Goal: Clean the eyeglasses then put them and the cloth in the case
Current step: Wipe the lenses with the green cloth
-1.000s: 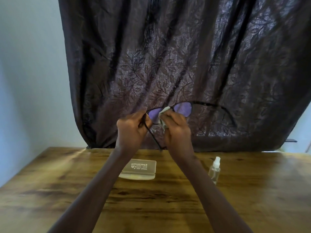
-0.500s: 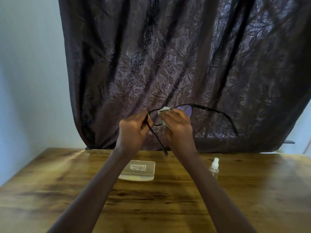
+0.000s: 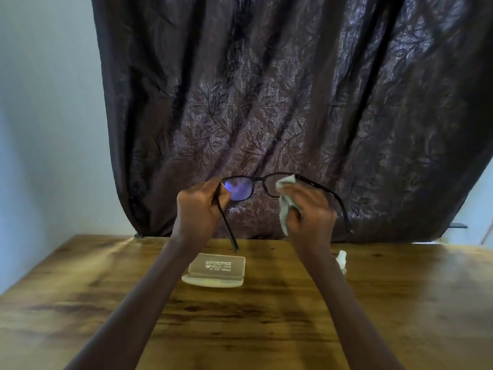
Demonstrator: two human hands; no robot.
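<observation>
A wooden tabletop (image 3: 266, 324) with dark grain streaks and a soft sheen fills the near part of the scene, running back to a pale blue wall (image 3: 48, 116) on the left. Behind its far edge hangs a dark curtain (image 3: 293, 89) with a leaf pattern, covering most of the background; a strip of bright light shows at its lower right corner. Both bare arms reach forward above the tabletop. The left hand (image 3: 200, 206) is closed around the left corner of the eyeglasses (image 3: 250, 184), pinching the frame where the left arm of the glasses hinges; that arm slants down toward the tabletop. The left lens shows a violet glare. The right hand (image 3: 309, 209) is curled around a pale green cloth (image 3: 286, 201), pressing it against the right lens, with a tail of cloth hanging below the fingers. The right arm of the glasses curves out past the hand to the right. The glasses are held up in the air, well above the tabletop. On the tabletop below them lies a light-coloured case (image 3: 214, 271), open, with printed text on its lid. To the right, partly hidden behind the right forearm, stands a small spray bottle (image 3: 342, 259) with a white top.
</observation>
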